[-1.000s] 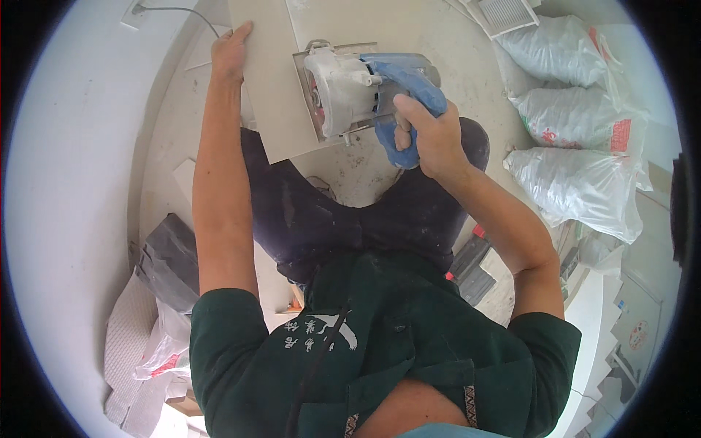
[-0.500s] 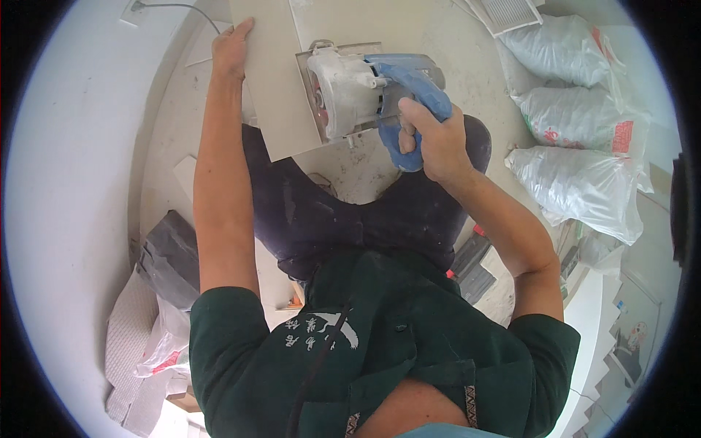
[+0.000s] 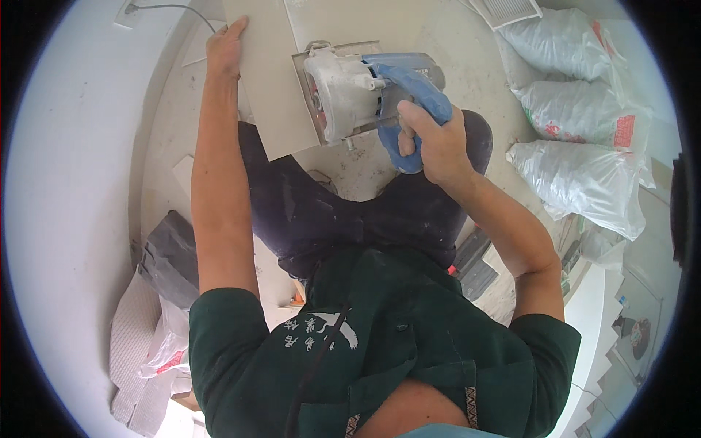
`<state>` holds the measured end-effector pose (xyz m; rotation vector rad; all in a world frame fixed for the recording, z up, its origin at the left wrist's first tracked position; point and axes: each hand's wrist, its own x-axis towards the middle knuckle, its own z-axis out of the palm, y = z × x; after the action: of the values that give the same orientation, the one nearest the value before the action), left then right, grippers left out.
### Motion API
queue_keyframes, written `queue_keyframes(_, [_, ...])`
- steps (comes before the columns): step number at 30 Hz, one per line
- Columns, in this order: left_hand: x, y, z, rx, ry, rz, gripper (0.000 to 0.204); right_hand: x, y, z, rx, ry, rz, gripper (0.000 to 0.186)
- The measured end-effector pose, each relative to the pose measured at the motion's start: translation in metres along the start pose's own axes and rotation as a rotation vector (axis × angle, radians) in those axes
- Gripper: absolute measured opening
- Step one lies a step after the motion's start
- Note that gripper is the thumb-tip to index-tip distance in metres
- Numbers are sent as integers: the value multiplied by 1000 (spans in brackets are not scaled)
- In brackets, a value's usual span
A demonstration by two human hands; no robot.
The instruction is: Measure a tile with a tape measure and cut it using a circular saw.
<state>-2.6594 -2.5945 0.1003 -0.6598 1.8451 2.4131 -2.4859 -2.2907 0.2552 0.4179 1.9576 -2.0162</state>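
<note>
My right hand (image 3: 438, 142) is wrapped round the blue handle of a dusty handheld circular saw (image 3: 343, 95). The saw's metal base plate lies on a beige flat tile (image 3: 274, 87), and its blade is hidden under the housing. A straight line, like a cut, runs along the tile at the saw's far side. My left hand (image 3: 226, 51) grips the tile's left edge, with the thumb side on its top face and the other fingers partly hidden. The tile's near corner reaches over my left thigh.
White filled sacks (image 3: 577, 179) are stacked on the right. A grey cable (image 3: 171, 6) runs from a wall socket at the far left. Beside my left arm lies a dark bag (image 3: 170, 248). A dark tool case (image 3: 471, 263) sits by my right hip, and the wall (image 3: 73, 182) curves along the left.
My left hand and the tile have shifted very slightly left in the view. The saw's base has shifted slightly left too, with my right hand still on its handle.
</note>
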Motion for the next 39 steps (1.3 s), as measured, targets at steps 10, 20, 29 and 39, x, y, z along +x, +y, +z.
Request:
queue_keyframes(10, [0, -2, 0, -32, -16, -7, 41, -7, 5, -3, 3, 2, 5, 17])
queue_keyframes(20, [-1, -4, -3, -40, -21, 9, 40, -11, 7, -2, 17, 16, 13, 17])
queue_keyframes(29, [-4, -2, 0, 17, -14, -1, 41, -13, 8, -2, 2, 27, 16, 17])
queue_keyframes(39, [20, -18, -17, 57, 0, 1, 39, -15, 10, -3, 2, 17, 32, 18])
